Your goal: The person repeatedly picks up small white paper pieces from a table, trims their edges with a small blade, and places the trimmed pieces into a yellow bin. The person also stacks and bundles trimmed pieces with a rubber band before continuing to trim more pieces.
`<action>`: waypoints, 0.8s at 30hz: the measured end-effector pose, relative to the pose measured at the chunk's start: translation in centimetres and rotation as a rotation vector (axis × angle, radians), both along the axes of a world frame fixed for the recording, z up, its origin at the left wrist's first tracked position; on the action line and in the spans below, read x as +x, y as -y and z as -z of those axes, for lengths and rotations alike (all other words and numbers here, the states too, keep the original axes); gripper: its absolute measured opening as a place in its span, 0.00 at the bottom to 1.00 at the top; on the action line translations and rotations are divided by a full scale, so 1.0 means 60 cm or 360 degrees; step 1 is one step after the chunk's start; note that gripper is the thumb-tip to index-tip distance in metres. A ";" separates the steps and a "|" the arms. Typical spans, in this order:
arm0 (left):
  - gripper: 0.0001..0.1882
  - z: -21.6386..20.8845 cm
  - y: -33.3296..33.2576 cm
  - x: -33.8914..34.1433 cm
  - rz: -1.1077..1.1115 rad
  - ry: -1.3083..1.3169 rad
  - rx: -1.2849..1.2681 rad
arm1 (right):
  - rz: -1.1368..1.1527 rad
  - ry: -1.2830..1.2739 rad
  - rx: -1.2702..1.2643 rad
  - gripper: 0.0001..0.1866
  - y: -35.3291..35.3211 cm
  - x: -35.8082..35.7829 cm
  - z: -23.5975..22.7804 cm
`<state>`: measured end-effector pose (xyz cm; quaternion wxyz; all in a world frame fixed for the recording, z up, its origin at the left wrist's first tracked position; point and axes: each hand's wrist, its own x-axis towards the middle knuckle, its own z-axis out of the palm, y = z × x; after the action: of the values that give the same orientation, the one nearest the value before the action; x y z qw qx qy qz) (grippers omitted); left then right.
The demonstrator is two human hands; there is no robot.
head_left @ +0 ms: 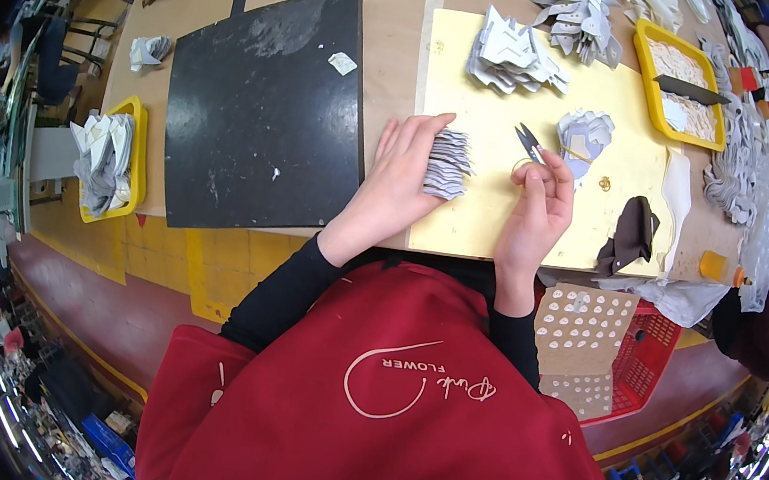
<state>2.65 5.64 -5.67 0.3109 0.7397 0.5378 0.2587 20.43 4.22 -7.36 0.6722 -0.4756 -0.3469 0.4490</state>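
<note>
My left hand [399, 168] is wrapped around the side of a stack of thin grey fabric pieces [448, 165], whose layered edges face right. The stack rests on a pale yellow sheet [561, 232]. In my right hand [540, 210] is a pair of dark thread snips [528, 141], held between thumb and fingers with the blades pointing up and away. A thin yellowish loop, perhaps a rubber band, shows by the fingers. Just beyond that hand lies a grey bundle [585, 138] with a rubber band around it. Small rubber bands [605, 184] lie to its right.
A black board [265, 122] covers the table's left part. Grey piece piles [517, 54] lie at the back. Yellow trays stand at the left [139, 155] and back right [646, 66]. Dark cloth [631, 235] lies right. A red crate [645, 365] stands below the table's edge.
</note>
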 end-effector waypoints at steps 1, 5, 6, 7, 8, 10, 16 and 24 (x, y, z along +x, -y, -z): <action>0.51 0.000 0.001 0.000 -0.0007 -0.0026 0.0017 | -0.0076 -0.0065 -0.0079 0.20 0.002 0.002 -0.010; 0.55 -0.002 0.005 0.002 -0.0053 -0.0017 -0.0023 | -0.0340 0.0038 -0.0150 0.33 0.008 -0.003 -0.038; 0.57 -0.002 0.006 0.002 -0.0059 0.0015 -0.0008 | -0.0395 0.0155 -0.0105 0.36 0.009 -0.010 -0.037; 0.58 -0.001 0.007 0.003 -0.0061 0.0050 0.0004 | -0.0410 0.0364 -0.0112 0.38 0.013 -0.028 -0.024; 0.59 0.003 0.007 0.003 -0.0060 0.0015 0.0024 | -0.0421 0.0567 -0.0112 0.39 0.016 -0.046 -0.009; 0.60 0.011 0.007 0.002 -0.0060 -0.0051 0.0061 | -0.0434 0.1408 0.0021 0.40 0.031 -0.080 0.016; 0.54 -0.006 0.004 -0.008 -0.0130 0.0179 -0.0091 | -0.0723 0.0362 0.0058 0.42 0.026 -0.093 -0.016; 0.51 0.009 0.013 0.000 -0.0104 -0.0016 0.0265 | -0.0810 0.0366 0.0031 0.44 0.018 -0.086 -0.021</action>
<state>2.64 4.88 -6.23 0.2371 0.7463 0.5399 0.3088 15.25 3.17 -6.09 0.4985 -0.4146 -0.5335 0.5431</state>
